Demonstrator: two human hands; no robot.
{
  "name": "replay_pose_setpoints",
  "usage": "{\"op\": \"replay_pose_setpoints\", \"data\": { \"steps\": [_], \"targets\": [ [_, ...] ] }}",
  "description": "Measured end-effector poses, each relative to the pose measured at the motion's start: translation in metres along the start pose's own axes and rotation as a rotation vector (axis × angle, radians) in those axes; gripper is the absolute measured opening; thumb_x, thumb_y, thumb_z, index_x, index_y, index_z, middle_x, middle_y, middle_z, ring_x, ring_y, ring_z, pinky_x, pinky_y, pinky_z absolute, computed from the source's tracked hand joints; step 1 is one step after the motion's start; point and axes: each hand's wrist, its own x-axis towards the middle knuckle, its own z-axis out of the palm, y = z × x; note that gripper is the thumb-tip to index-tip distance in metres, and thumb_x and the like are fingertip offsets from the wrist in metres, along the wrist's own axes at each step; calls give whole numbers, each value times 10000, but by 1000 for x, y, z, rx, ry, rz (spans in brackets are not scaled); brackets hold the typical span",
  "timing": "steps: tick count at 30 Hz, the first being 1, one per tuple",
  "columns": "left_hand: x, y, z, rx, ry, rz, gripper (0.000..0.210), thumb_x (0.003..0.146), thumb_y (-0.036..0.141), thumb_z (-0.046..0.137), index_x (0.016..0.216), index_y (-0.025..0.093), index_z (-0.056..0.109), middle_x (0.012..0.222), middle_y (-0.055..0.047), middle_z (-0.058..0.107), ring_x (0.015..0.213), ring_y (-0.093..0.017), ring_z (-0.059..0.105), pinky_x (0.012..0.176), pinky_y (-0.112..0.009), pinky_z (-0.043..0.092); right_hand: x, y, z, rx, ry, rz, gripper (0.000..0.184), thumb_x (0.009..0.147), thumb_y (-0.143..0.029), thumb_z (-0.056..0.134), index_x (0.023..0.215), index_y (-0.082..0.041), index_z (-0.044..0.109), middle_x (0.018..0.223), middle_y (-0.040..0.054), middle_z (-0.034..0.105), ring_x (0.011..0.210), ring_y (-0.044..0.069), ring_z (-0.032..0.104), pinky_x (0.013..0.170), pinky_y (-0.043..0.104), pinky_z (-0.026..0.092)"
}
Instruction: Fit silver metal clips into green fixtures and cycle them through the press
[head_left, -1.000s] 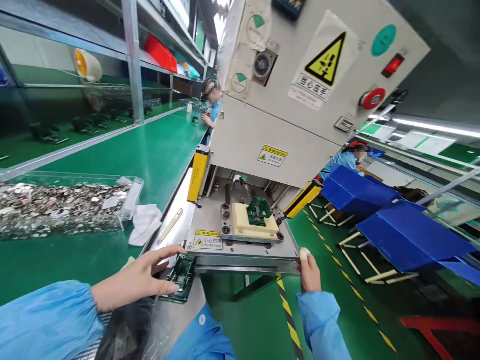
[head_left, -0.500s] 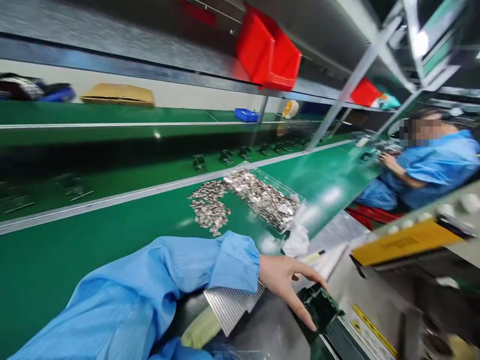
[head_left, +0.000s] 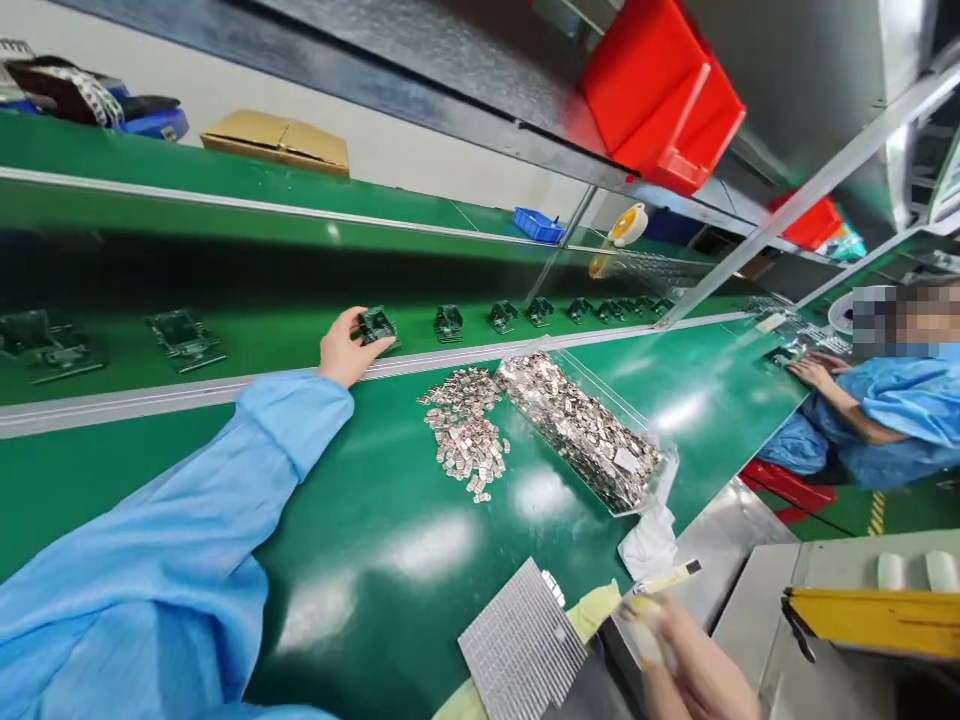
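Note:
My left hand [head_left: 346,350] is closed on a small green circuit board assembly [head_left: 379,327]. It holds the board at the recessed green strip behind the metal rail, thumb in front and fingers behind. Down at the lower right, my right hand [head_left: 686,650] is smeared by motion; pale yellow covers seem to be on its fingertips, and I cannot make out whether it grips anything. A ribbed grey metal plate [head_left: 521,640] lies close to its left, with a pale yellow cloth [head_left: 596,610] beside it.
Small metal parts lie in a loose pile [head_left: 466,430] and fill a clear tray [head_left: 619,500]. Several similar boards [head_left: 448,323] line the strip. Red bins [head_left: 660,100] hang overhead. A co-worker in a blue sleeve [head_left: 900,400] sits at the right; a yellow bar [head_left: 877,620] is nearer.
My left hand has carried the board from the lower right across to the strip behind the rail. My right hand has come into view at the lower right. The view has shifted.

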Motion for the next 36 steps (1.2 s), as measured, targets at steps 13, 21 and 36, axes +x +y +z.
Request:
{"op": "replay_pose_setpoints", "data": {
  "steps": [13,21,36],
  "targets": [
    [-42,-27,-98,244,-172,224,316,787,428,644,1005,207,583,1059,-63,640,993,-237,647,923,-363,536,241,-118,195,-308,-353,-337,248,753,-130,578,937,-206,725,912,87,683,777,209,650,773,288,499],
    [-55,-64,-216,480,230,-154,658,703,415,730,1243,142,473,1326,-171,511,1185,-312,583,985,-414,516,248,-104,197,-261,-366,-298,157,703,-151,577,767,-210,708,739,68,698,679,238,659,682,334,508],
    [-19,-4,-180,749,78,-374,683,632,696,680,986,129,540,1092,-34,700,1106,-287,649,960,-496,512,110,-109,65,845,-435,290,425,726,-480,777,1036,-225,640,1008,91,756,920,255,736,571,287,611]
  ]
}}
